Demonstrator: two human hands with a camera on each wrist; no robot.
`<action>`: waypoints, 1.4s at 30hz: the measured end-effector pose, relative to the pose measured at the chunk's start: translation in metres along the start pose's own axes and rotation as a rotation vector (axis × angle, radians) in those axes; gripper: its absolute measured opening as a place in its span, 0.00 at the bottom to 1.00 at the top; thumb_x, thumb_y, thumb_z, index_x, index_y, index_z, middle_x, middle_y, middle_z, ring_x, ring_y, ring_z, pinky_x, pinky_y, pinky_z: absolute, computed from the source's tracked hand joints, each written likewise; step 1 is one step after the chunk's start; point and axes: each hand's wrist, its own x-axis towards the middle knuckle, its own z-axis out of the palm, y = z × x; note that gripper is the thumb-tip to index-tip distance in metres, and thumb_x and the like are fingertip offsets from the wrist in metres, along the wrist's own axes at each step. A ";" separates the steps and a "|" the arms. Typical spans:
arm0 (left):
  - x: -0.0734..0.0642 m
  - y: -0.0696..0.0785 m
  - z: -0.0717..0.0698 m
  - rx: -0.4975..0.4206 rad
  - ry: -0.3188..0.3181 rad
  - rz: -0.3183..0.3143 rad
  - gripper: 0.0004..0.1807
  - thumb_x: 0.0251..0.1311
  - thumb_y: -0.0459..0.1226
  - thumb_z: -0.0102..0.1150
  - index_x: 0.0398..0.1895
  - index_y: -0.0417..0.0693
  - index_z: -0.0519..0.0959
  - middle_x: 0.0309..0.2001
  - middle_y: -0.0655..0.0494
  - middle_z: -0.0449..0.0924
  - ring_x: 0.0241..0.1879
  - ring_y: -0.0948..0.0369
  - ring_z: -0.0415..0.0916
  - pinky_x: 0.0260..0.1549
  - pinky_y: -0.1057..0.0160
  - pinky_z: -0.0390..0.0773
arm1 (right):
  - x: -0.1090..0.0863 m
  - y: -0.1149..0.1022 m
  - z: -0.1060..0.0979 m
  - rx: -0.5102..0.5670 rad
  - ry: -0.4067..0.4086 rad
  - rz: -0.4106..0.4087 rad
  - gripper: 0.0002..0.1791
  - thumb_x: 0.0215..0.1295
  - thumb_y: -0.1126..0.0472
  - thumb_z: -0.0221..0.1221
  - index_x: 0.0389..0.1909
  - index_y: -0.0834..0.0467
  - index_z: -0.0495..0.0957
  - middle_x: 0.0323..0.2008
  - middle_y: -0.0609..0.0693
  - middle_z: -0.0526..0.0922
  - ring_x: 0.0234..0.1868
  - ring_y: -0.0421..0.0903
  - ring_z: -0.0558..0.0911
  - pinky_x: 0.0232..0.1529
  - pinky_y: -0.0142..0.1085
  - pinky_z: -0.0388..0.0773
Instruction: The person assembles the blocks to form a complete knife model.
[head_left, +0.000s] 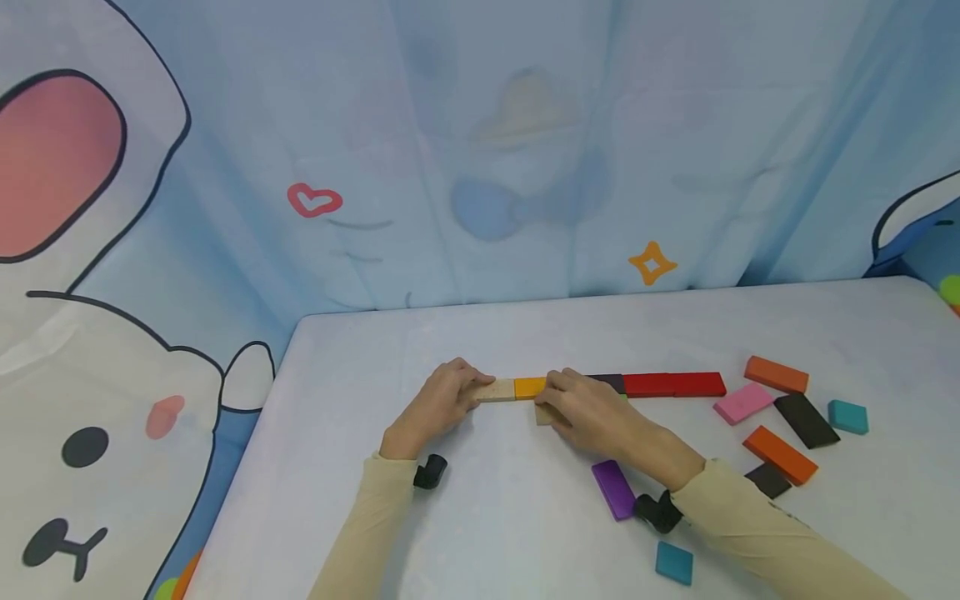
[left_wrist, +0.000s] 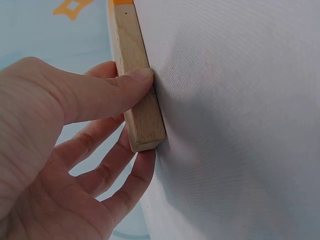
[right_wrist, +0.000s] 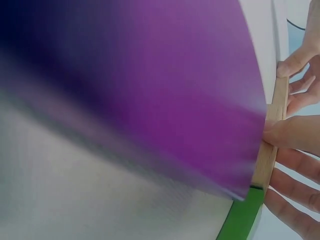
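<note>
A straight row of coloured wooden blocks runs across the table. At its left end my left hand (head_left: 442, 398) pinches a plain wood block (left_wrist: 141, 112), thumb on one side and fingers behind. Beside that block sits a yellow-orange block (head_left: 529, 388). My right hand (head_left: 600, 417) pinches another plain wood block (right_wrist: 264, 167) along the front of the row. Its thumb presses the near face, and a green block (right_wrist: 242, 215) lies right at that block's end. Further right, a black block (head_left: 609, 382) and red blocks (head_left: 675, 384) continue the row; my right hand hides part of it.
A purple block (head_left: 613, 490) lies under my right wrist, looming blurred in the right wrist view. Nearer is a teal block (head_left: 674, 563). Orange (head_left: 780, 455), pink (head_left: 742, 403), black (head_left: 807, 420) and teal (head_left: 848, 417) blocks are scattered at right. A printed curtain (head_left: 525, 275) hangs behind the table.
</note>
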 end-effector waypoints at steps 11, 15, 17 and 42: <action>0.001 0.000 0.001 -0.012 0.003 0.013 0.22 0.64 0.24 0.68 0.60 0.41 0.84 0.53 0.45 0.81 0.54 0.48 0.77 0.59 0.50 0.78 | -0.001 -0.001 -0.002 -0.051 0.006 -0.014 0.17 0.57 0.66 0.77 0.48 0.62 0.88 0.43 0.54 0.84 0.43 0.48 0.82 0.46 0.40 0.87; 0.001 0.000 0.001 -0.013 0.005 0.018 0.22 0.63 0.24 0.68 0.60 0.41 0.84 0.53 0.45 0.81 0.54 0.48 0.77 0.59 0.50 0.79 | -0.001 0.000 -0.003 -0.052 0.007 -0.002 0.18 0.56 0.66 0.78 0.48 0.63 0.88 0.43 0.54 0.83 0.43 0.48 0.82 0.47 0.40 0.87; 0.001 0.000 0.001 -0.015 0.005 0.020 0.22 0.63 0.24 0.68 0.60 0.41 0.84 0.53 0.45 0.81 0.54 0.48 0.77 0.59 0.50 0.78 | -0.001 0.000 -0.003 -0.051 0.009 0.003 0.18 0.56 0.66 0.78 0.48 0.63 0.88 0.43 0.54 0.83 0.43 0.48 0.82 0.47 0.40 0.87; -0.001 0.001 0.000 -0.002 0.001 0.002 0.22 0.64 0.25 0.69 0.61 0.42 0.84 0.53 0.47 0.81 0.55 0.48 0.77 0.60 0.50 0.78 | -0.029 0.017 -0.061 0.017 0.127 0.066 0.18 0.50 0.70 0.80 0.43 0.64 0.88 0.39 0.54 0.81 0.43 0.52 0.82 0.39 0.43 0.88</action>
